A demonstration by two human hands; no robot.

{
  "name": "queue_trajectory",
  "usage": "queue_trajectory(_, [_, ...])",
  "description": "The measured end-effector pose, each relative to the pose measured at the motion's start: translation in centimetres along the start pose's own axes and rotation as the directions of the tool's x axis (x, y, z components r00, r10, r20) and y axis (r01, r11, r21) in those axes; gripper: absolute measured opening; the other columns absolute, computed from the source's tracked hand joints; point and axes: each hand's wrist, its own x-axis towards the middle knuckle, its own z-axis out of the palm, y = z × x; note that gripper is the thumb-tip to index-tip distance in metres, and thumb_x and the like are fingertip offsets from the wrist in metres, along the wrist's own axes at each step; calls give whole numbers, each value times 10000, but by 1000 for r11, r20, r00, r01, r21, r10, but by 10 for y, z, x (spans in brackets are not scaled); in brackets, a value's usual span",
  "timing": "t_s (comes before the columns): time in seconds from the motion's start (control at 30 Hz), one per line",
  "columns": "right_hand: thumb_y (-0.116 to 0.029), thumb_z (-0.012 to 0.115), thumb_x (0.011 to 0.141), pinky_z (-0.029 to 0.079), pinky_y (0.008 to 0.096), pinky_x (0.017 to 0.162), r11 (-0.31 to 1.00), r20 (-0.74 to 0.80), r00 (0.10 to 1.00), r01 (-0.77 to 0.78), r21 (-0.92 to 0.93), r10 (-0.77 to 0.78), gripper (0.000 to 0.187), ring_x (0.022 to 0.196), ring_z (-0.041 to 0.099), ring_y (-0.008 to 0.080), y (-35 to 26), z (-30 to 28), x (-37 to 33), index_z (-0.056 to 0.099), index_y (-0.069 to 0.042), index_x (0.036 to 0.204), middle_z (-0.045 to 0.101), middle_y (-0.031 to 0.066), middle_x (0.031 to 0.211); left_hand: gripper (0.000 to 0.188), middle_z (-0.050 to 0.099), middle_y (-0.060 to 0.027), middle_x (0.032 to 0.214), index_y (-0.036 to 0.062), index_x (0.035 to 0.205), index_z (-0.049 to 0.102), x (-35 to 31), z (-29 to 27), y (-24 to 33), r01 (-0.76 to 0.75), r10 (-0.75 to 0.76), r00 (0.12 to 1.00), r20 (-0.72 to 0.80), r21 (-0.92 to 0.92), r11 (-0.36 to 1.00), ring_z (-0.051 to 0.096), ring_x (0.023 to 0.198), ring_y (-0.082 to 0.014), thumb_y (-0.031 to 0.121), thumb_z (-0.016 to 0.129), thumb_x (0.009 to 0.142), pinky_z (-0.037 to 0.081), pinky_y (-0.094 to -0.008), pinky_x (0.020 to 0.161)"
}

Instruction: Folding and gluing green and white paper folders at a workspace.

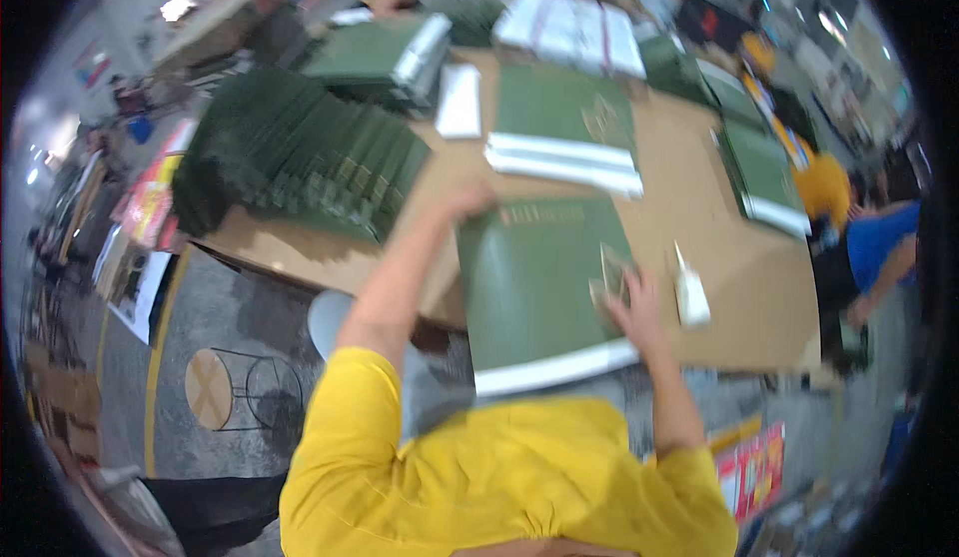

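Observation:
A flat green board with a white edge lies in front of me on the brown cardboard-covered table. My left hand grips its far left corner. My right hand presses on its right side, beside a small pale cut-out piece. Just right of that hand a white glue bottle lies on the table. Both arms wear yellow sleeves.
A fanned row of green boards fills the table's left. Beyond are more green stacks, a white slab and white-edged boards on the right. A round stool stands on the floor at left. People work at right.

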Motion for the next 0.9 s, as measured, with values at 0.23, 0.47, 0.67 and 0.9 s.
queue_trajectory(0.23, [-359, 695, 777, 319, 399, 1059, 986, 44, 997, -73, 150, 67, 701, 1265, 408, 367, -60, -112, 20, 443, 23, 1309, 429, 246, 1354, 287, 640, -1, 1068, 83, 1115, 617, -7, -10, 20, -96, 131, 991, -20, -790, 605, 563, 954, -126, 277, 550, 914, 404, -285, 861])
queue_trajectory(0.47, [-342, 680, 806, 347, 425, 1033, 992, -14, 998, -66, -108, 65, 698, 1259, 386, 414, -98, -91, 8, 399, 19, 1333, 370, 267, 1380, 200, 649, -2, 913, 98, 1024, 635, -18, 25, 20, -211, 82, 977, -196, -934, 287, 580, 754, -70, 260, 553, 940, 444, -207, 645])
queue_trajectory(0.67, [-362, 664, 824, 341, 449, 1032, 974, 90, 976, -183, -133, 196, 711, 1265, 352, 417, -133, -60, 6, 373, 23, 1347, 265, 254, 1437, 128, 569, 24, 625, 117, 806, 577, -32, 29, -27, -122, -75, 982, -172, -887, 446, 524, 551, -68, 190, 655, 877, 410, -213, 523])
queue_trajectory(0.9, [-455, 653, 786, 338, 619, 943, 878, 91, 982, -105, -467, 165, 783, 1293, 295, 443, -106, 14, -10, 360, -37, 1380, 263, 241, 1448, 385, 473, -219, 1220, 24, 1146, 546, -44, 96, -23, 132, 65, 612, -788, 183, 974, 458, 1128, -369, 107, 662, 789, 403, -455, 944])
